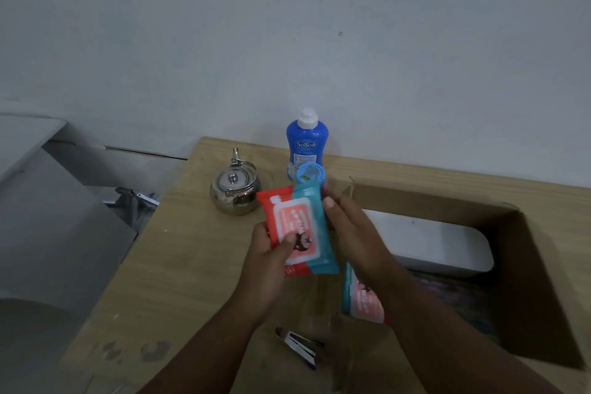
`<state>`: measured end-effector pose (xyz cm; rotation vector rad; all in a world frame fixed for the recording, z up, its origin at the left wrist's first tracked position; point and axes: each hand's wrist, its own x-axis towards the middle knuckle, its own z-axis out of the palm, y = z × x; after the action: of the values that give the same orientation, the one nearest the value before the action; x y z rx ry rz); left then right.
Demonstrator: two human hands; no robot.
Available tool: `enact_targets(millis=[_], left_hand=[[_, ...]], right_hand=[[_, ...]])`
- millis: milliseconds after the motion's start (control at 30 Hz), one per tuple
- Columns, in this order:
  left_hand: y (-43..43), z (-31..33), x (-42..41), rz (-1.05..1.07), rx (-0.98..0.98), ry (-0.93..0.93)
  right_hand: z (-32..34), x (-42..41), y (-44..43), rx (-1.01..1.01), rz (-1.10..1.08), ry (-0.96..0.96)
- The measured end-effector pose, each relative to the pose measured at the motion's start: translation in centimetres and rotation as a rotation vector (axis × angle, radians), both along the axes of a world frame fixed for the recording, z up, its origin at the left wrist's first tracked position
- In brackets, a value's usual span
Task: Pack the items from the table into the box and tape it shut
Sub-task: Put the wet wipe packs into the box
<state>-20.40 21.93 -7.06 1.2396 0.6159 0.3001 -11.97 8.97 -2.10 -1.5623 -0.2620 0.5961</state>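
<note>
Both my hands hold a red and teal pack of wipes (295,227) above the wooden table (179,269). My left hand (271,262) grips its lower left edge, thumb on the pink label. My right hand (348,233) grips its right edge. An open cardboard box (531,272) stands at the right, with a white rectangular object (438,243) inside. A second wipes pack (359,297) lies at the box's near left, partly under my right forearm. Behind stand a blue SoSoft bottle (307,145), a blue-lidded tub (311,173) and a steel kettle (235,192).
A small stapler (299,347) lies near the table's front edge between my forearms. A grey surface (48,217) and some clutter sit off the table's left side. A pale wall rises behind the table.
</note>
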Motion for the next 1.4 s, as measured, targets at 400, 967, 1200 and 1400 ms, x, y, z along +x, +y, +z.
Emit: enact_targets(millis=[400, 967, 1200, 1400], left_hand=[[-6.5, -0.4, 3.8, -0.263, 0.306, 0.143], [-7.9, -3.6, 3.4, -0.35, 0.497, 0.172], [-8.1, -3.3, 3.5, -0.315, 0.554, 0.175], [-8.0, -3.4, 3.5, -0.312, 0.542, 0.175]], right_hand=[[-2.4, 2.8, -10.9, -0.016, -0.421, 0.34], [-7.6, 1.3, -10.1, -1.071, -0.087, -0.199], [-7.8, 1.6, -8.8, -0.995, 0.37, -0.747], [-8.6, 2.0, -8.7, -0.99, 0.523, -0.734]])
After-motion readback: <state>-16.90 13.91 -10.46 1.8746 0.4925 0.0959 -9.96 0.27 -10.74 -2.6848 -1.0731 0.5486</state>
